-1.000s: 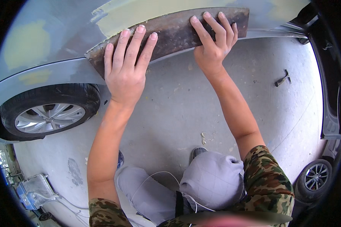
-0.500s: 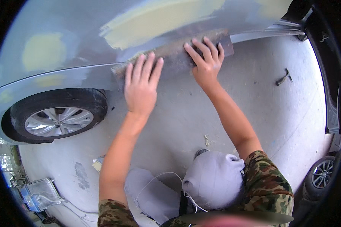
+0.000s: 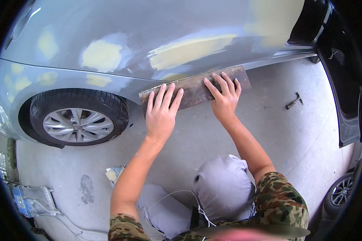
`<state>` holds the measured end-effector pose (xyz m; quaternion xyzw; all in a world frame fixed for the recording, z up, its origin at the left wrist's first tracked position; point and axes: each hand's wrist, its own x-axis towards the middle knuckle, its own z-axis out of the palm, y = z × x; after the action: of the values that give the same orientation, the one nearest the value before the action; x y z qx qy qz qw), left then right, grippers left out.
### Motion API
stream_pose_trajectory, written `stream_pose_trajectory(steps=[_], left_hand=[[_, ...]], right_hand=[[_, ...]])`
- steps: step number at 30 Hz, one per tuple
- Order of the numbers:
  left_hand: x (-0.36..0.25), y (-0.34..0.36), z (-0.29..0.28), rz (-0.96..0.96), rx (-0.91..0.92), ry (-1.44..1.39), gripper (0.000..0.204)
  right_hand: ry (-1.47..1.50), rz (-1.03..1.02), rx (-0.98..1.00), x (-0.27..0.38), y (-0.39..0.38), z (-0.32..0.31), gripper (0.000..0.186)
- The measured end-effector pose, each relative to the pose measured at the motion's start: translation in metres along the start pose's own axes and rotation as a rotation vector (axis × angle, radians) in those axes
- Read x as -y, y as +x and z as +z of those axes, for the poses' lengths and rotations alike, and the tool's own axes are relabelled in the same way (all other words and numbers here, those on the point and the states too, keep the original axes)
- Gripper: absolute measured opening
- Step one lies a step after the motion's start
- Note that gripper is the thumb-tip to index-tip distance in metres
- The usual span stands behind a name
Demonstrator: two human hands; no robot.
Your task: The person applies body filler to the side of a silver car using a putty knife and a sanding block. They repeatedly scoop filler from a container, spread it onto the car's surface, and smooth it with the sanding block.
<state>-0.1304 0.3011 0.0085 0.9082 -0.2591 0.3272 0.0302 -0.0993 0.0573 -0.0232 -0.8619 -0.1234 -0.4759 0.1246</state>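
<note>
Both my hands grip a long, flat, stained brown spreader blade, held slantwise along the lower edge of the grey car panel. My left hand has its fingers laid over the blade's left part. On the right part, the fingers of my right hand spread over the face. Both thumbs are mostly hidden. Pale yellow filler lies in a wide smeared strip above the blade, with a small patch right at its upper edge. A rounder filler patch sits further left.
A car wheel is left of my left hand. A hammer-like tool lies on the concrete floor to the right, near an open car door. My grey-clad knee is below. Another wheel stands far right.
The blade has come down from across the panel to its lower edge, both hands moving with it. More of the panel and wheel shows as the view has shifted.
</note>
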Motion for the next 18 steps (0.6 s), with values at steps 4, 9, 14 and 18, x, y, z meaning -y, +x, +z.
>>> stream_pose_trajectory(steps=[4, 9, 14, 18], left_hand=[[-0.004, 0.005, -0.014, 0.008, 0.004, 0.007, 0.054], [-0.015, 0.01, -0.034, 0.024, 0.046, 0.024, 0.053], [0.002, -0.03, -0.064, -0.106, 0.008, -0.054, 0.058], [0.038, -0.09, -0.121, -0.21, -0.305, -0.095, 0.05]], right_hand=[[-0.027, -0.014, 0.034, 0.001, 0.007, -0.017, 0.061], [0.013, -0.1, 0.144, 0.011, 0.02, -0.036, 0.049], [0.092, -0.405, 0.114, 0.06, 0.047, -0.081, 0.043], [0.472, -0.814, -0.096, 0.096, 0.04, -0.139, 0.036]])
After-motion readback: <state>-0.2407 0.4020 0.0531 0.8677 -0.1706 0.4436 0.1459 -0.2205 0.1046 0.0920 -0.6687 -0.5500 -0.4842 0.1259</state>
